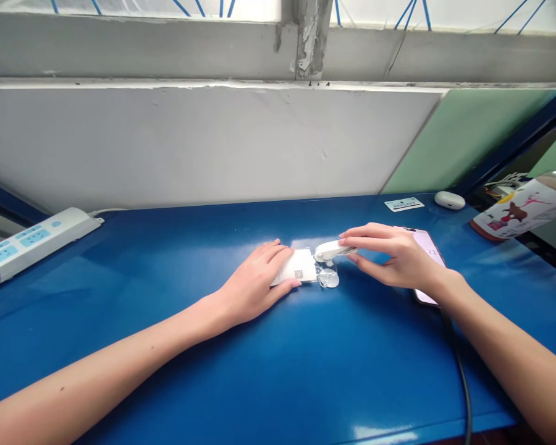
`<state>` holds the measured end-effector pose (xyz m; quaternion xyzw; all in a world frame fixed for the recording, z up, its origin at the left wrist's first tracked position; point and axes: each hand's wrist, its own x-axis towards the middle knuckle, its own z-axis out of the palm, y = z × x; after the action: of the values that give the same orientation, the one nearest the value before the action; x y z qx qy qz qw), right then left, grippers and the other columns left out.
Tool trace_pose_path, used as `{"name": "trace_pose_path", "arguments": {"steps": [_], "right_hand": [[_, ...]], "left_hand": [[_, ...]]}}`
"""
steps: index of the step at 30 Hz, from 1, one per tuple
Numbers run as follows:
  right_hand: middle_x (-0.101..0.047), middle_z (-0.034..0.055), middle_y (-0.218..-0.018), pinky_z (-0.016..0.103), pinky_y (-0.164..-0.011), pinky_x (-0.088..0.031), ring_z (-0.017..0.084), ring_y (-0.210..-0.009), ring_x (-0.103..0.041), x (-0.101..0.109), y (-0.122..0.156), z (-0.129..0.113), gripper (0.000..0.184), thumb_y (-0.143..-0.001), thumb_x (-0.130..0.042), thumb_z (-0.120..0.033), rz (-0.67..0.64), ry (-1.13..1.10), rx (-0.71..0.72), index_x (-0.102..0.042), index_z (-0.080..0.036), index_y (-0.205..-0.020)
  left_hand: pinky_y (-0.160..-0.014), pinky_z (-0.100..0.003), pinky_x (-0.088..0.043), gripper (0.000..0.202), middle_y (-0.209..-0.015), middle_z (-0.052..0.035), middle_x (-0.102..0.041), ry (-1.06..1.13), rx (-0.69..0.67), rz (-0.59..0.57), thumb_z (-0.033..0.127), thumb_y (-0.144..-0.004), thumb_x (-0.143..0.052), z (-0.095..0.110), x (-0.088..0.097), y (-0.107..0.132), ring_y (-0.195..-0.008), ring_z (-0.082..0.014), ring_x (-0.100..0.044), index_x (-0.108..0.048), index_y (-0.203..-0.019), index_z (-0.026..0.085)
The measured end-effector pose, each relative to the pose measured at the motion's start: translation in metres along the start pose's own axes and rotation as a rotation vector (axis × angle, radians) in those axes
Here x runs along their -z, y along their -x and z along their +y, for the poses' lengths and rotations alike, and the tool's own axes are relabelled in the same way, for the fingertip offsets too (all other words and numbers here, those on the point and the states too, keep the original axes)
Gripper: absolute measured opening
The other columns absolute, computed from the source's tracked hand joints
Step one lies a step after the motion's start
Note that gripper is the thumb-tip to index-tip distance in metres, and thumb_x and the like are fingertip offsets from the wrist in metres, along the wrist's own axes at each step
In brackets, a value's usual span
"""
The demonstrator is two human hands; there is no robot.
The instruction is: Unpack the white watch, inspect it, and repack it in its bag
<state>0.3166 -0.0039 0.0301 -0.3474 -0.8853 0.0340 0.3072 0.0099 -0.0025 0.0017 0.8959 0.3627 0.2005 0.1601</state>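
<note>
My left hand lies over a flat white packet printed with a small square code. Its thumb presses the near edge and its fingers hold the far edge, covering the packet's left part. Clear plastic sticks out from the packet's right end, with a round white piece in or under it. My right hand pinches a small white bundle, which looks like a coiled cable, between thumb and fingertips. The bundle sits just above the plastic; whether they touch I cannot tell.
A phone lies partly under my right hand and wrist on the blue table. Behind it are a card and a white rounded case. A printed container stands right; a power strip lies left. A dark cable runs frontward.
</note>
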Motion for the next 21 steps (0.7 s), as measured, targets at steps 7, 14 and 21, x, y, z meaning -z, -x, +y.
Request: {"name": "trace_pose_path", "arguments": {"steps": [7, 14, 21], "right_hand": [[-0.078, 0.0060, -0.108, 0.036, -0.081, -0.061, 0.024, -0.092, -0.075, -0.002, -0.001, -0.005, 0.028, -0.084, -0.068, -0.023, -0.043, -0.084, -0.053, -0.076, -0.028, -0.110], [-0.077, 0.0084, -0.114, 0.040, -0.089, -0.060, 0.026, -0.100, -0.074, -0.018, -0.001, -0.013, 0.025, -0.090, -0.066, -0.027, -0.046, -0.053, -0.028, -0.076, -0.027, -0.113], [-0.075, 0.0079, -0.120, 0.045, -0.084, -0.060, 0.028, -0.099, -0.074, -0.029, -0.001, -0.015, 0.027, -0.095, -0.060, -0.023, -0.127, -0.005, 0.001, -0.074, -0.027, -0.117]], "left_hand": [[-0.110, -0.056, -0.042, 0.049, -0.141, -0.0188, -0.056, -0.011, 0.008, 0.048, 0.047, -0.101, -0.048, 0.001, -0.002, 0.002, -0.135, -0.0357, -0.049, -0.052, -0.139, 0.016], [-0.105, -0.054, -0.046, 0.046, -0.136, -0.0185, -0.059, -0.029, -0.042, 0.086, 0.043, -0.100, -0.050, 0.000, -0.001, 0.001, -0.126, -0.0343, -0.055, -0.052, -0.137, 0.016], [-0.106, -0.056, -0.044, 0.046, -0.136, -0.0184, -0.059, -0.013, -0.062, 0.084, 0.042, -0.099, -0.053, -0.001, 0.000, 0.000, -0.127, -0.0351, -0.054, -0.053, -0.137, 0.016]]}}
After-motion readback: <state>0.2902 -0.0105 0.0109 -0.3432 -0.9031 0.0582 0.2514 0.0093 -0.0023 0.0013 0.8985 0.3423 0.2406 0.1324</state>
